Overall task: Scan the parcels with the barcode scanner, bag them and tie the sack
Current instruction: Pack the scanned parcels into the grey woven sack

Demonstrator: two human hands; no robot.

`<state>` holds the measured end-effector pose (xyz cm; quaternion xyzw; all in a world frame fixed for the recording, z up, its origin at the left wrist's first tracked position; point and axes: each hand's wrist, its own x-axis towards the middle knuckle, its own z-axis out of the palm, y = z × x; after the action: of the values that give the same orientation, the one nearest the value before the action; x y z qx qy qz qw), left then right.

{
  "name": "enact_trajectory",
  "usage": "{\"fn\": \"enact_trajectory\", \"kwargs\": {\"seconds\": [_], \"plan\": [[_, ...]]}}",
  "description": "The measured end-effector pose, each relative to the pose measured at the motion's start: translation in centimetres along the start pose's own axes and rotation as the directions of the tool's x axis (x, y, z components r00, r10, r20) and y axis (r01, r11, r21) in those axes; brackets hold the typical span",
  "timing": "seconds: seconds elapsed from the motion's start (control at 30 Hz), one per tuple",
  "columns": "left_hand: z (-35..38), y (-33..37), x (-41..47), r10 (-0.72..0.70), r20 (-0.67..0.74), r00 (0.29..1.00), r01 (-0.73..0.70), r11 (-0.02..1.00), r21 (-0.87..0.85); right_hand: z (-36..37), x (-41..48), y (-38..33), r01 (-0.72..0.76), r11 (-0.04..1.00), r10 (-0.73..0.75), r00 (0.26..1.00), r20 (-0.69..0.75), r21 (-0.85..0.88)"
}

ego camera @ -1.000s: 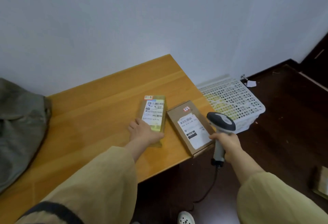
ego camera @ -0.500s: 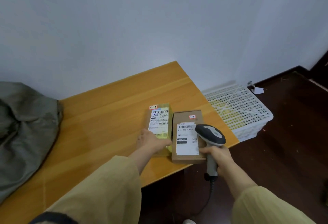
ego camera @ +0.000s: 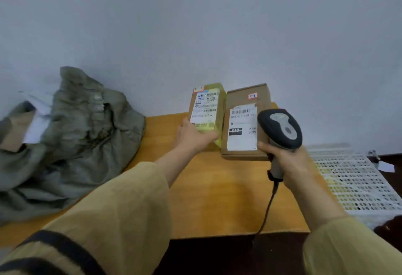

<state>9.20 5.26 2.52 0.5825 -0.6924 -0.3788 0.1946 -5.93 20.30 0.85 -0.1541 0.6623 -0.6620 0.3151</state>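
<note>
Head view: the left hand (ego camera: 193, 135) grips the near end of the yellow-taped parcel (ego camera: 206, 109). The right hand (ego camera: 285, 159) is wrapped round the scanner (ego camera: 280, 128) handle. The brown parcel (ego camera: 243, 122) lies alongside, with its long axis pointing away from the person and its label just left of the scanner head. The sack (ego camera: 76, 133) lies well to the left.

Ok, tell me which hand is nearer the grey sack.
Left. The left hand holds the yellow parcel right of the grey sack; the right hand grips the scanner farther right.
</note>
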Motion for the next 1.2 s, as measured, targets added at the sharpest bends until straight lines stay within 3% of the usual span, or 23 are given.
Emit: {"fn": "enact_trajectory", "kwargs": {"seconds": [0.13, 0.3, 0.53, 0.7, 0.9, 1.07, 1.2], "plan": [[-10.1, 0.7, 0.0, 0.079, -0.244, 0.967, -0.101, 0.992, -0.077, 7.7, -0.9, -5.9, 0.147, 0.986, -0.159, 0.972, 0.174, 0.078], [-22.7, -1.8, -0.4, 0.1, -0.506, 0.857, -0.18, 0.977, -0.112, 18.5, -4.1, -11.4, 0.235, 0.959, -0.279, 0.868, 0.41, 0.156], [-35.9, -10.0, 1.3, -0.04, -0.633, 0.773, -0.134, 0.965, -0.225, 34.8, -8.5, -14.0, 0.259, 0.956, -0.292, 0.777, 0.557, 0.139], [-44.4, -16.3, 4.7, -0.157, -0.636, 0.755, 0.026, 0.977, -0.21, 47.1, -10.3, -13.0, 0.201, 0.977, -0.198, 0.765, 0.613, 0.065], [-50.5, -21.0, 10.0, -0.274, -0.492, 0.826, 0.157, 0.951, -0.266, 57.3, -9.5, -11.6, 0.168, 0.981, -0.071, 0.766, 0.639, -0.093], [-51.3, -24.9, 15.6, -0.377, -0.341, 0.861, 0.255, 0.9, -0.353, 61.6, -7.2, -10.1, 0.337, 0.898, -0.062, 0.733, 0.678, -0.283], [-50.8, -27.5, 18.3, -0.429, -0.323, 0.844, 0.257, 0.85, -0.459, 63.1, -6.5, -9.2, 0.464, 0.81, -0.028, 0.641, 0.767, -0.358]]}}
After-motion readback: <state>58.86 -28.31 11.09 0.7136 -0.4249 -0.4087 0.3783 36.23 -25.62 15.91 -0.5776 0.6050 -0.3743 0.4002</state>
